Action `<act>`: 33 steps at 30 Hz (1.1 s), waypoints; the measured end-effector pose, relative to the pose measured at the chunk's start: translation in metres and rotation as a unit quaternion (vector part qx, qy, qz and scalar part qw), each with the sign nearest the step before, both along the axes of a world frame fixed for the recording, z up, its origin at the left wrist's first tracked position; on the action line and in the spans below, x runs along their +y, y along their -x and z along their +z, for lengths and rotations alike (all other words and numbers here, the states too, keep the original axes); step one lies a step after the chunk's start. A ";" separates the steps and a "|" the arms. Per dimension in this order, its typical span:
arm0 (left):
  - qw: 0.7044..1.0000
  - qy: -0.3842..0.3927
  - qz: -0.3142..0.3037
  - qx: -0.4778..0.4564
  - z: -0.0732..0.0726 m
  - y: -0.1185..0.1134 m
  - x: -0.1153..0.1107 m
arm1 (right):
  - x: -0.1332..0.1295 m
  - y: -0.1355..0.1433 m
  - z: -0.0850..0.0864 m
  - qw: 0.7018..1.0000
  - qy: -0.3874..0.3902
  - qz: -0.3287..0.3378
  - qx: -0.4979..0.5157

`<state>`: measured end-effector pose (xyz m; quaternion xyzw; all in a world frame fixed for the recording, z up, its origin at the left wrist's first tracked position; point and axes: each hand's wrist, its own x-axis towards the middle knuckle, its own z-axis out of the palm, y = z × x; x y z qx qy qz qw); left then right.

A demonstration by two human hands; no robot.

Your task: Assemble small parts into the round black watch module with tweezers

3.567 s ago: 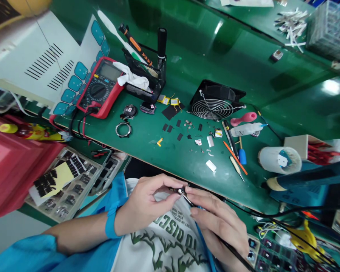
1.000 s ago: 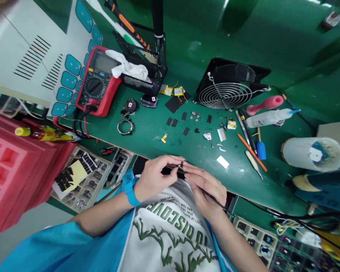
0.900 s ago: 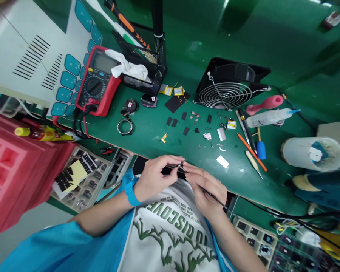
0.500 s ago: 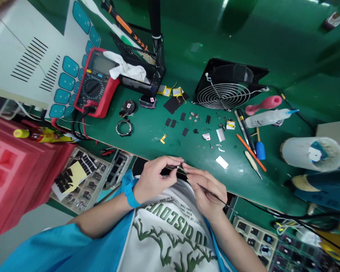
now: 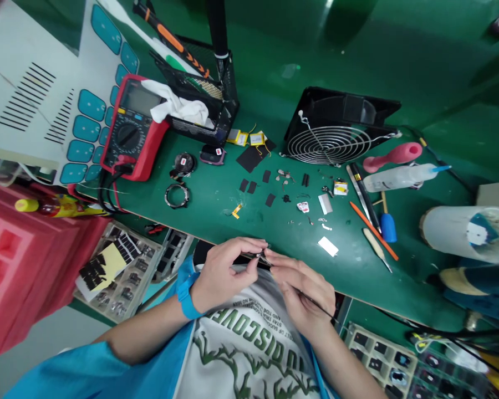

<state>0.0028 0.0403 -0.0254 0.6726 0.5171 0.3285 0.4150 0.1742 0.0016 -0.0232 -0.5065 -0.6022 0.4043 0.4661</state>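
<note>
Both hands meet close to my body at the bench's front edge. My left hand (image 5: pixel 228 269), with a blue wristband, pinches a small dark part whose shape is hard to make out. My right hand (image 5: pixel 303 285) is closed round a thin dark tool (image 5: pixel 311 300) with a cable trailing behind it; the tool's tip is at the part between my fingertips. Beyond the hands lie a small yellow flex piece (image 5: pixel 237 210), a white rectangle (image 5: pixel 327 246) and a black ring (image 5: pixel 177 195).
A red multimeter (image 5: pixel 128 133) and a black mesh holder (image 5: pixel 228 105) stand at the left. A black fan (image 5: pixel 328 145) is at the back. Tweezers, an orange stick (image 5: pixel 373 230), a bottle (image 5: pixel 401 178) and a white tub (image 5: pixel 453 230) are at the right.
The view has shifted slightly, so the bench items appear a little displaced. Both hands keep their hold, with their fingertips still together.
</note>
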 end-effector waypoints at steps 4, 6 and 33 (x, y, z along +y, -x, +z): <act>1.000 0.005 0.004 0.002 0.000 0.000 0.001 | 0.001 -0.004 -0.001 1.000 -0.004 0.018 -0.018; 1.000 0.015 0.004 0.000 0.001 0.000 0.001 | 0.001 -0.006 -0.001 1.000 -0.002 0.022 -0.016; 1.000 0.016 0.010 -0.002 0.001 0.000 0.001 | -0.003 -0.002 -0.001 1.000 0.016 -0.004 -0.010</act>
